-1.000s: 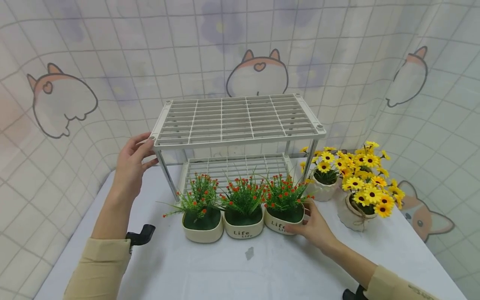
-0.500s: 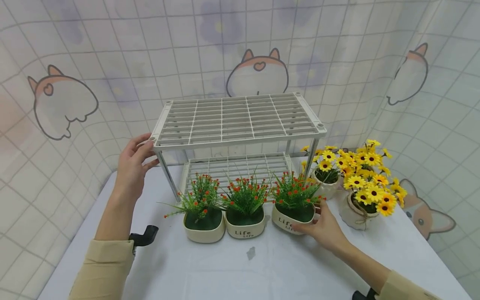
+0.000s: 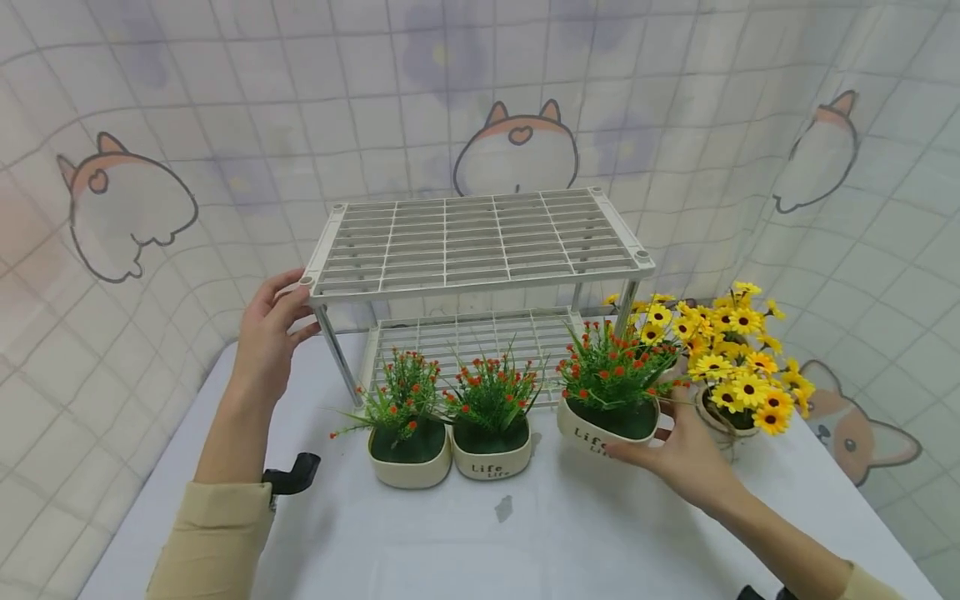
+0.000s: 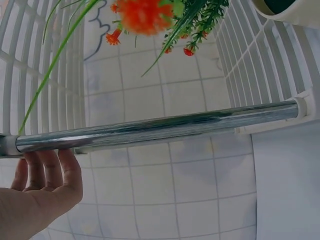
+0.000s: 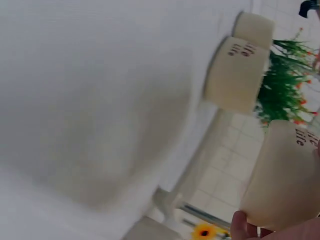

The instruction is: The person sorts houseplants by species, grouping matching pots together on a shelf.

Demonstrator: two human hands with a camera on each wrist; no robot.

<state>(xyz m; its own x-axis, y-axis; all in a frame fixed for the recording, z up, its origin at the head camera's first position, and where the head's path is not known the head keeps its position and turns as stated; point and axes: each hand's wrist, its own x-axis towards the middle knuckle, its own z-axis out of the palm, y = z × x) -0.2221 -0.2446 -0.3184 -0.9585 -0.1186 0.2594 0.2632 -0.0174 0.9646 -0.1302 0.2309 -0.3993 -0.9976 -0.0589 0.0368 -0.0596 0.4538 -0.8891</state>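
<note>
A white two-tier rack (image 3: 480, 237) with metal posts stands on the table. My left hand (image 3: 272, 333) touches its upper front-left corner, fingertips against the shelf edge beside the post in the left wrist view. My right hand (image 3: 686, 454) grips a cream flowerpot (image 3: 600, 433) marked "Life", with red-flowered greenery, thumb in front and fingers at its right side. The pot is raised off the table and tilted slightly; in the right wrist view the flowerpot (image 5: 285, 175) shows its bare side. Two matching flowerpots, the left one (image 3: 408, 467) and the middle one (image 3: 491, 457), stand before the rack.
Two pots of yellow flowers stand right of the rack: a nearer one (image 3: 738, 375) and a farther one (image 3: 654, 329), partly hidden by red flowers. The lower shelf (image 3: 465, 333) sits behind the pots. A grey patch (image 3: 504, 508) marks the white tablecloth (image 3: 420, 550).
My right hand has lifted the right-hand flowerpot and carried it to the right, away from the other two. My left hand stays at the rack corner.
</note>
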